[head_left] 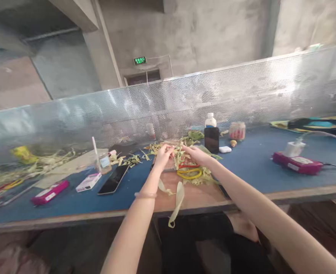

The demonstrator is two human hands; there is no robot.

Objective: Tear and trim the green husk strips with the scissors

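Both my hands reach forward over a heap of pale green leaf strips (182, 149) on the blue table (250, 160). My left hand (164, 154) is pinched shut on some of the strips at the heap's left side. My right hand (195, 153) lies close beside it, fingers curled on the strips. Just below my hands lie scissors with yellow and red handles (189, 172). A long leaf strip (178, 201) hangs over the table's front edge on a brown board (202, 196).
A black phone (113, 179), a white and pink box (88, 182), a magenta box (50, 192) and a plastic cup (102, 160) lie at left. A dark bottle (211, 134), a jar (237, 131) and a magenta device with a cable (297, 163) stand at right. Perforated metal screen (242, 95) behind.
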